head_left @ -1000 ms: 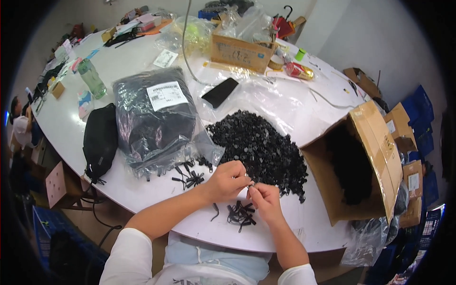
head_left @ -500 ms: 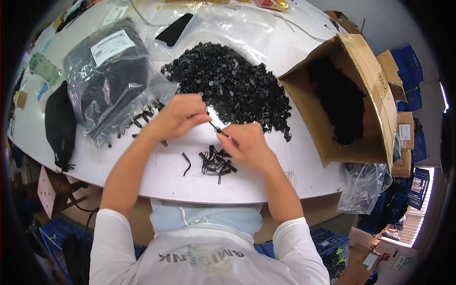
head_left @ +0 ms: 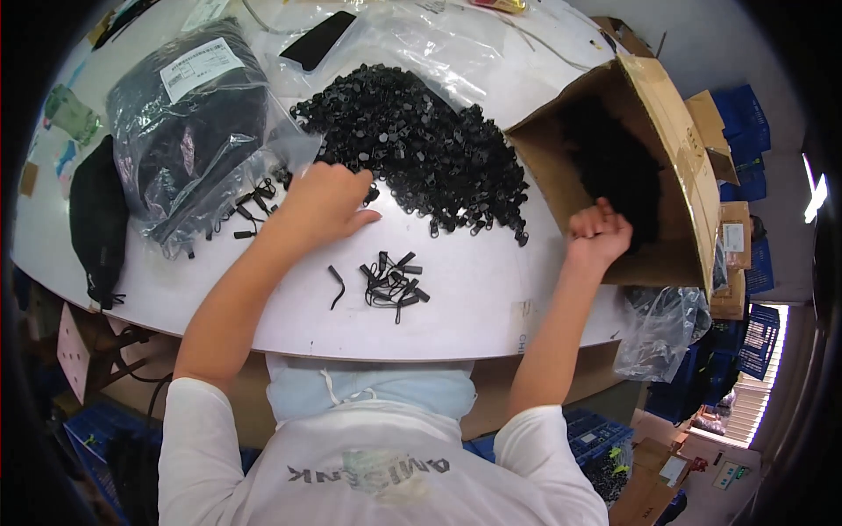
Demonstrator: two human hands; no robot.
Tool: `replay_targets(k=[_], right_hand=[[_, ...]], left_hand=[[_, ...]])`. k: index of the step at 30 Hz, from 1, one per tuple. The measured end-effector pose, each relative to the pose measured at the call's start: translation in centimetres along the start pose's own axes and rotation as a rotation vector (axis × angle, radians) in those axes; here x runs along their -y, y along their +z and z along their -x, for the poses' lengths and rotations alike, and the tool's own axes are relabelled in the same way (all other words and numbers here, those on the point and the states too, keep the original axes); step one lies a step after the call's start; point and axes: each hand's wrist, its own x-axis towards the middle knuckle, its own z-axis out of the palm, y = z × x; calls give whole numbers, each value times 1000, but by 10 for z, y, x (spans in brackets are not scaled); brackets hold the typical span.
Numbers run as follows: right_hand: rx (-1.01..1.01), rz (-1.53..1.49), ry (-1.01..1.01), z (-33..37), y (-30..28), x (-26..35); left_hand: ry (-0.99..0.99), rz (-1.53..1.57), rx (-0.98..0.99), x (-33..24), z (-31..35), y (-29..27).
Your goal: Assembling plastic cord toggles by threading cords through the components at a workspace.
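My left hand [head_left: 323, 203] is at the near left edge of a heap of small black zipper sliders [head_left: 412, 149]. Its thumb stands apart from the fingers, whose tips lie by a few sliders. At the mouth of a cardboard box [head_left: 693, 167] on the right is my right hand [head_left: 601, 235], its fingers curled in; whether anything is in them does not show. A dark mass of black pieces [head_left: 610, 167] fills part of the box. Several black cord zipper pulls [head_left: 395, 282] lie bunched before me, with a single pull [head_left: 336, 287] to their left.
More cord pulls [head_left: 254, 206] lie beside a large clear bag [head_left: 189, 131] of black goods at the left. A black pouch [head_left: 98, 228] rests left of it. Behind the heap are a black phone-shaped slab [head_left: 317, 41] and clear plastic sheeting [head_left: 430, 53]. Crumpled plastic [head_left: 662, 337] hangs below the box.
Both hands were together over the table, holding a black cord piece between them. My right hand has moved right to the box; my left stays by the heap, its thumb now spread.
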Motion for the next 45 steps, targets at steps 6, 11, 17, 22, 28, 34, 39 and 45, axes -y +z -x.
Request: replay_targets(k=[6,11,17,22,28,34,39,45], right_hand=[[192,303,9,57,41,-48],[227,666,-66,100,1,-78],[604,1334,-315,134,17,-74],[549,1362,-501,131,-2,-46],[363,1716,-397,127,-16,-24],[640,1975,-429,117,-1,-50],[654,1888,-319,111,-8,-44],[393,959,81,117,-13,-29]], left_hand=[[-51,-17,6,5,2,17],[-45,10,-47,6,-2,21],[-19,40,-37,5,2,20],[-29,37,-38,5,-1,20],[-39,70,-44,1,0,19],[-14,9,-23,-1,-2,25],[40,280,-221,0,0,16],[-7,636,-187,1,-3,13]])
